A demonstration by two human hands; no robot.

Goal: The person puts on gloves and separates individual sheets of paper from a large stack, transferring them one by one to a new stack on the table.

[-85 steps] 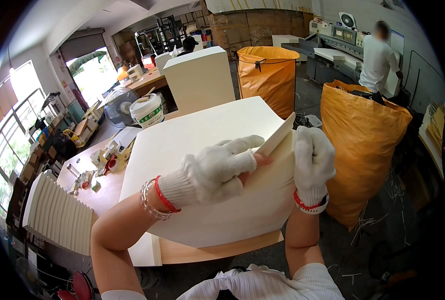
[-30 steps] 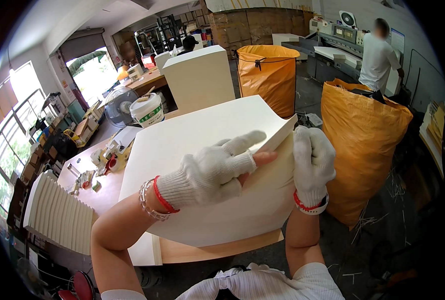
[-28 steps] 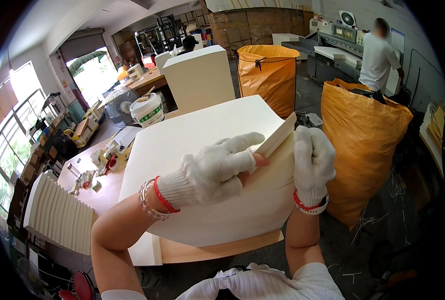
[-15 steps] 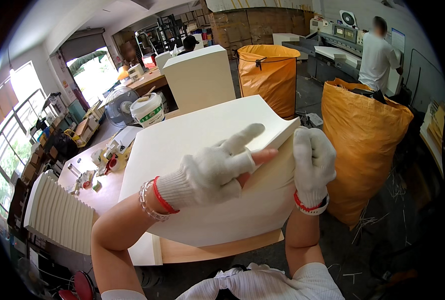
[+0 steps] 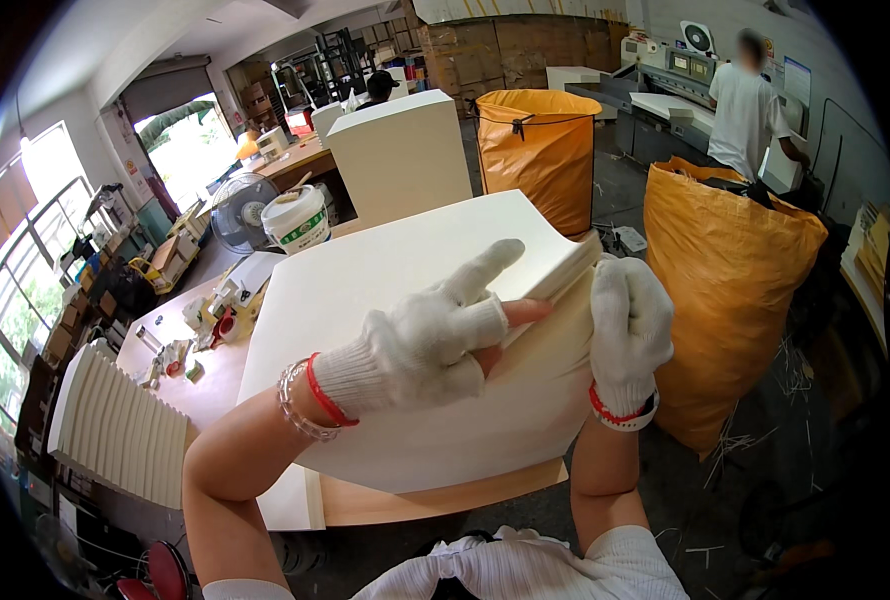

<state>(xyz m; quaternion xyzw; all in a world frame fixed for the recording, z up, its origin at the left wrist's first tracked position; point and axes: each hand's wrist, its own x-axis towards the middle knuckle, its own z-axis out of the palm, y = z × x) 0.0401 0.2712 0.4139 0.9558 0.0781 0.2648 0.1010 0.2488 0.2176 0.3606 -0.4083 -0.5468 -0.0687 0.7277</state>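
A large stack of white paper sheets (image 5: 395, 260) lies on the table in front of me, with its right-hand corner bent up. My right hand (image 5: 630, 325), in a white knit glove, is closed on that raised corner. Between the hands, the sheets' edges fan out in thin layers. My left hand (image 5: 435, 335) is gloved too, with bare fingertips poking out. It rests over the sheets, fingers stretched and apart, the bare ones reaching the fanned edges. Whether a fingertip goes in between the sheets, I cannot tell.
Two orange bags (image 5: 730, 300) stand to the right and behind. A tall white stack (image 5: 400, 155) is beyond the paper. At left are a white bucket (image 5: 295, 218), a fan (image 5: 243, 215) and a ridged pile of paper (image 5: 115, 425). A person (image 5: 750, 110) stands by a machine.
My right hand has shifted very slightly to the right, and the sheets at the raised corner now show more separate layers. My left hand has barely moved. The person at the machine leans lower.
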